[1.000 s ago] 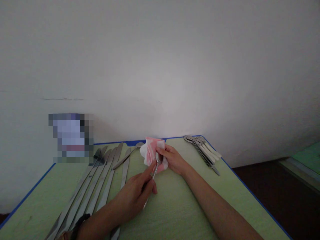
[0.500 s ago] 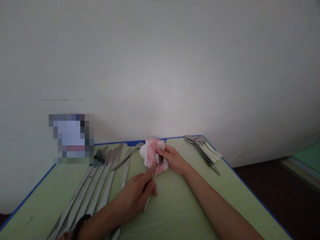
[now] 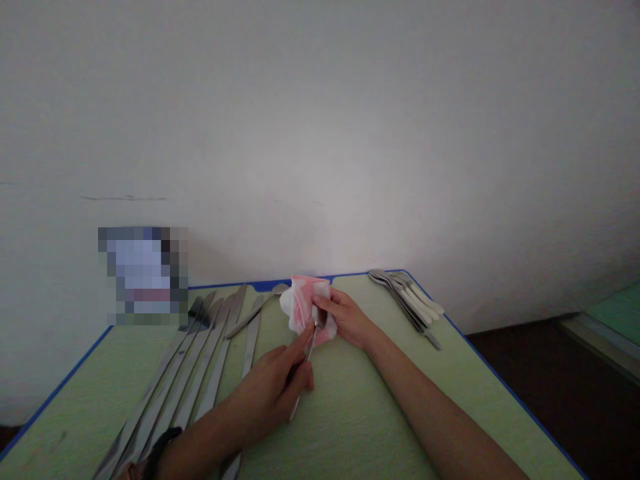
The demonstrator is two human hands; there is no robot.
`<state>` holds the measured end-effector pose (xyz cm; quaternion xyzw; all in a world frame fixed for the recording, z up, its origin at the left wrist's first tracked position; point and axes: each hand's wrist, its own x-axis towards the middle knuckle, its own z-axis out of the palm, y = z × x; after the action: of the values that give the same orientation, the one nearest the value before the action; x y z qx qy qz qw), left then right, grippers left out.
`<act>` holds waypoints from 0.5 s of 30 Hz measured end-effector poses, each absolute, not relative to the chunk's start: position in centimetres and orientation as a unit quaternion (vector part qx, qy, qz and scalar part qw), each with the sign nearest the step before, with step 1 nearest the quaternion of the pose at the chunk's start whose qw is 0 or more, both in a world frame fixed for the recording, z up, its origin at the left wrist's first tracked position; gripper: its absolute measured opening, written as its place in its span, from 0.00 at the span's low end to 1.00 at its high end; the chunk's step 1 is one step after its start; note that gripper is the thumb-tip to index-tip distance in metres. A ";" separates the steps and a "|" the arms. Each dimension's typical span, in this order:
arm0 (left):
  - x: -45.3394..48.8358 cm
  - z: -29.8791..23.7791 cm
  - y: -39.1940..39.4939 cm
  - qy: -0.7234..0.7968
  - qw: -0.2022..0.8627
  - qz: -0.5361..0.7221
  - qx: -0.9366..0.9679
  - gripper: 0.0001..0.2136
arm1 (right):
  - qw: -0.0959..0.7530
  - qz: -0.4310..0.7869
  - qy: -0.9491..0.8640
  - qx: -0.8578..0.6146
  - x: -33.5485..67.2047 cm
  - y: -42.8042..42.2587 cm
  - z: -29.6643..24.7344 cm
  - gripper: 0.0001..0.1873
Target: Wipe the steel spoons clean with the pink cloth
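In my left hand (image 3: 285, 380) is the metal handle of a spoon (image 3: 321, 320), its bowl end pointing away from me and partly covered. My right hand (image 3: 345, 317) presses a pink and white cloth (image 3: 303, 303) around that end, thumb on top. Left of the cloth another spoon (image 3: 245, 321) lies slanted on the table, its tip near the cloth's edge. A single table knife (image 3: 253, 337) lies beside my left hand, partly hidden by my forearm.
Several long knives (image 3: 200, 360) lie side by side at the left. Spoons (image 3: 400, 297) and white-handled cutlery (image 3: 423, 303) lie bunched at the far right. The green table (image 3: 360, 413) has a blue edge and stands against a wall. A blurred-out item (image 3: 143, 273) stands at back left.
Almost nothing differs. Both hands keep their hold on the spoon and cloth, with only a very slight shift.
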<state>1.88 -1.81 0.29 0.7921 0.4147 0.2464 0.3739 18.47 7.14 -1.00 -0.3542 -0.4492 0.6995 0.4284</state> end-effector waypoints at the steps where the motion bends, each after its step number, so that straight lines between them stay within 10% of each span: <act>1: 1.9 0.3 -1.8 0.413 0.375 0.247 0.792 0.26 | 0.427 0.701 -0.449 -0.353 18.5 7.2 -1.0 0.16; 15: 2.0 0.1 -1.9 0.413 0.380 0.253 0.788 0.27 | 0.431 0.697 -0.456 -0.347 18.4 7.0 -0.7 0.15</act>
<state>2.00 -1.88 0.12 0.7884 0.4125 0.2528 0.3798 18.39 7.02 -0.70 -0.3470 -0.4561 0.6971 0.4309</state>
